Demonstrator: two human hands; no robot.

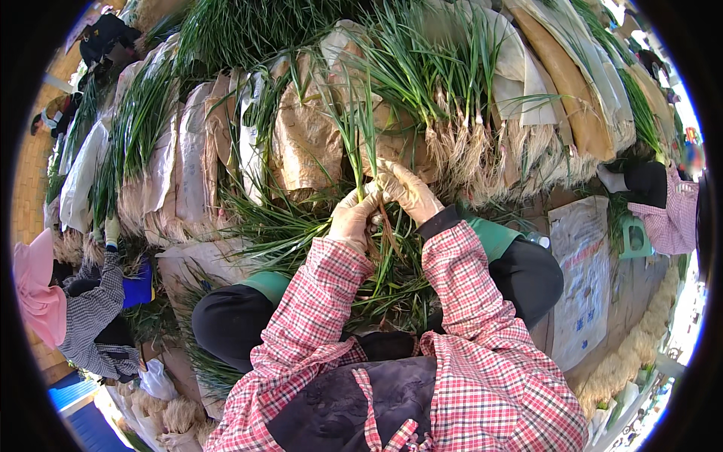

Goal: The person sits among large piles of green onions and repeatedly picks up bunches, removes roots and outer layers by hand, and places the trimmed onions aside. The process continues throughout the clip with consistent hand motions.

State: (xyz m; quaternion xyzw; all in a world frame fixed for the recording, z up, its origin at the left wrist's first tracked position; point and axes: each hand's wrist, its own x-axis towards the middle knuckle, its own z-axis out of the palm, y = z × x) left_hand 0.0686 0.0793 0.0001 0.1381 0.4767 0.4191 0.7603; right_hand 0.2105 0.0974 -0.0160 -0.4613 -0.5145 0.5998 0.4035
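Observation:
Both hands wear thin pale gloves and meet in front of me. Upright between them stands a long-leaved green plant [356,152], its leaves pointing away from me. My left hand [355,217] grips its lower stem. My right hand [409,191] pinches at the same place, fingertips touching the left hand; the exact grip is partly hidden. Brownish dry strips [388,226] hang below the fingers. Beneath my hands, loose green leaves [395,291] are heaped between my knees. Just beyond lies a row of similar plants with pale stringy roots [460,141], roots towards me.
Brown and white woven sacks [308,141] cover more rooted bundles. A printed white sack [579,277] lies flat at right, near a plastic bottle [538,239] and a green stool [635,236]. Co-workers sit at left [93,316] and right [669,209]; a blue container [138,285] is at left.

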